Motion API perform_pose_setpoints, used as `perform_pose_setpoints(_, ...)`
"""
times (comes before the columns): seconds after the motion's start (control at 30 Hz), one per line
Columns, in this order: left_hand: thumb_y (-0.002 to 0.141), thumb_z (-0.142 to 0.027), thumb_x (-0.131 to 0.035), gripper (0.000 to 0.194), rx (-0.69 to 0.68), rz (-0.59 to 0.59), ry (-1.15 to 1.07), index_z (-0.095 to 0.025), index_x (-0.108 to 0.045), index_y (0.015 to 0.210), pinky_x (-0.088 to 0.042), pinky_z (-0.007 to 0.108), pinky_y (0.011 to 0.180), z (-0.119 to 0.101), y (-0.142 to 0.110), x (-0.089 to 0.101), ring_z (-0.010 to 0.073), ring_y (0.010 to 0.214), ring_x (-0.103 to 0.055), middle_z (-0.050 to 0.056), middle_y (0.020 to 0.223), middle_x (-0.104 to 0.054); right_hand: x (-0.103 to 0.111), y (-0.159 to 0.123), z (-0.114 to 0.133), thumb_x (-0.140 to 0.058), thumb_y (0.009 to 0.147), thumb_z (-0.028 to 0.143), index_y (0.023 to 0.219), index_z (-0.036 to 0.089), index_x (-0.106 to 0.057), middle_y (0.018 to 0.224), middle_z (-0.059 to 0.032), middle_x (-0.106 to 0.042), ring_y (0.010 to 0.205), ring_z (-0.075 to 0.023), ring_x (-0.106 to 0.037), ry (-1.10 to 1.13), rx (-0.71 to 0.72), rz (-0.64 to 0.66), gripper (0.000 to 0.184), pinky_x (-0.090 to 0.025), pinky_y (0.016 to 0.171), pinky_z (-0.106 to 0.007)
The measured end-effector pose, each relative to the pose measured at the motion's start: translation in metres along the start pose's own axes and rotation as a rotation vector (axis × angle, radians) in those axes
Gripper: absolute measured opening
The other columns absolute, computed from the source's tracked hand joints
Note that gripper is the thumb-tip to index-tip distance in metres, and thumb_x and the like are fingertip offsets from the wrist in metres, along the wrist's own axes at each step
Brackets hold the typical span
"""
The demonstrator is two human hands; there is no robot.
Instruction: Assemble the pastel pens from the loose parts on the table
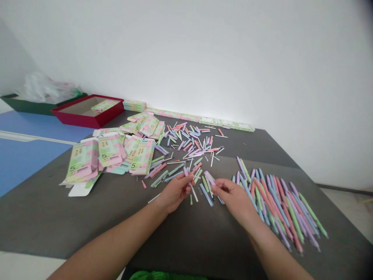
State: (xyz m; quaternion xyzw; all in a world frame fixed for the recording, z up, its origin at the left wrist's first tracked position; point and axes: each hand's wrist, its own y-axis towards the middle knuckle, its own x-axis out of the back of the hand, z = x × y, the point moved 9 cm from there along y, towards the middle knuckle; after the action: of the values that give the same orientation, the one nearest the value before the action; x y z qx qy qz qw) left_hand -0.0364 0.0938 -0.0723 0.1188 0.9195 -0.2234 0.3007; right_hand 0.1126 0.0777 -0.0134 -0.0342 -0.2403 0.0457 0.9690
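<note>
Head view, as I read it from a distance: two bare hands are held above a dark bench (72, 221). Fingers of the left hand (177, 191) pinch a purple part (185, 171) together with a white stick (194, 192), which slants toward the near edge. Fingers of the right hand (233, 194) pinch a purple barrel (209, 178); the pieces in the two hands are near each other but apart. Around and beyond them lie loose parts (181, 146) in purple, green, blue and coral. To the right I find a heap of pens (271, 198), lying roughly side by side. To the left, cartons (141, 155) overlap in a loose pile; boxes (210, 121) line the wall. A red tray (75, 119) holds one carton more, and a green tray (29, 107) beside it bears a plastic bag (46, 89). I judge the work well advanced but unfinished: many pens look whole, the held pieces are not yet joined, and a large share of parts remains loose. Whether the piled cartons are filled, I cannot tell.
</note>
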Motion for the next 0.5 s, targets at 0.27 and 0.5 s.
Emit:
perform_pose_setpoints(0.27,0.074,-0.028,-0.065,0.018,-0.028,-0.018,0.060,-0.014,-0.053,0.078,-0.036,0.007,0.042,-0.003,-0.002,-0.001,-0.0016,0.044,-0.044,-0.004,0.066,-0.053,0.005,-0.009,0.008,-0.053,0.078,0.032,0.071,0.024,-0.065,0.067,0.0005,-0.063,0.063,-0.0181,-0.055,-0.362,0.119,-0.022,0.017,-0.035,0.058,-0.027)
perform_pose_setpoints(0.5,0.071,-0.033,-0.065,0.021,-0.158,-0.021,0.327,-0.014,-0.056,0.075,-0.031,0.014,0.042,-0.012,-0.005,-0.006,0.0027,0.044,-0.044,-0.002,0.065,-0.056,-0.003,-0.003,0.004,-0.055,0.076,0.033,0.073,0.024,-0.066,0.067,-0.0009,-0.063,0.064,-0.0189,-0.054,-0.360,0.190,-0.058,0.015,-0.035,0.059,-0.028)
